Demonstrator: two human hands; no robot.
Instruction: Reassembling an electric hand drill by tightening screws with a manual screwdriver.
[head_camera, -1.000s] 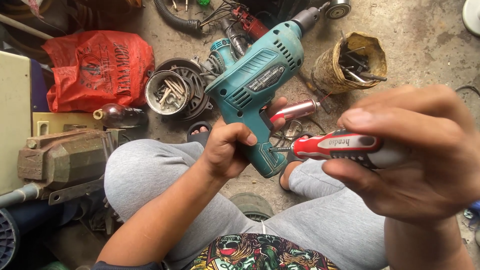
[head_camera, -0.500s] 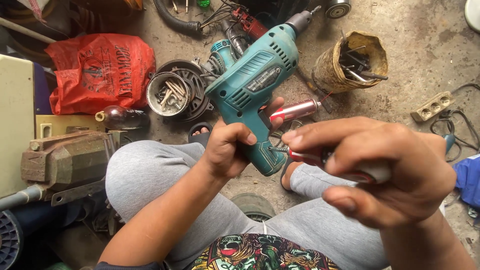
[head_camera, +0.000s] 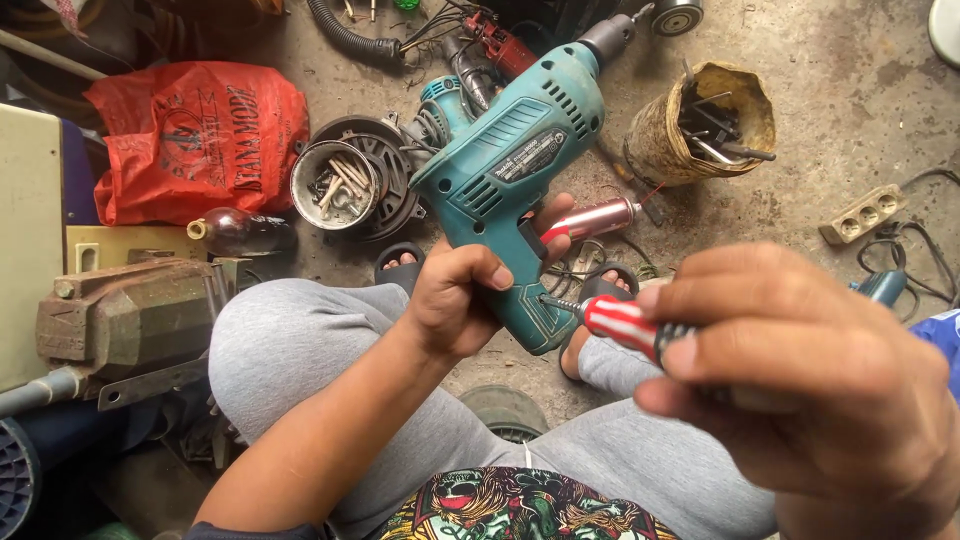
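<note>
holding the teal drill (head_camera: 515, 170) by its handle, the left hand (head_camera: 465, 300) is wrapped tight around it, above the grey knees. the right hand (head_camera: 810, 390) is closed on a red and white screwdriver (head_camera: 625, 325), and its tip touches the bottom of the drill handle. a red bag (head_camera: 200, 140) lies on the floor well left of the drill, and a can of tools (head_camera: 705, 120) sits just right of it.

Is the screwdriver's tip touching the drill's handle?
Yes, the right hand holds the red-handled screwdriver with its tip on the grip of the teal drill held by the left hand.
</note>
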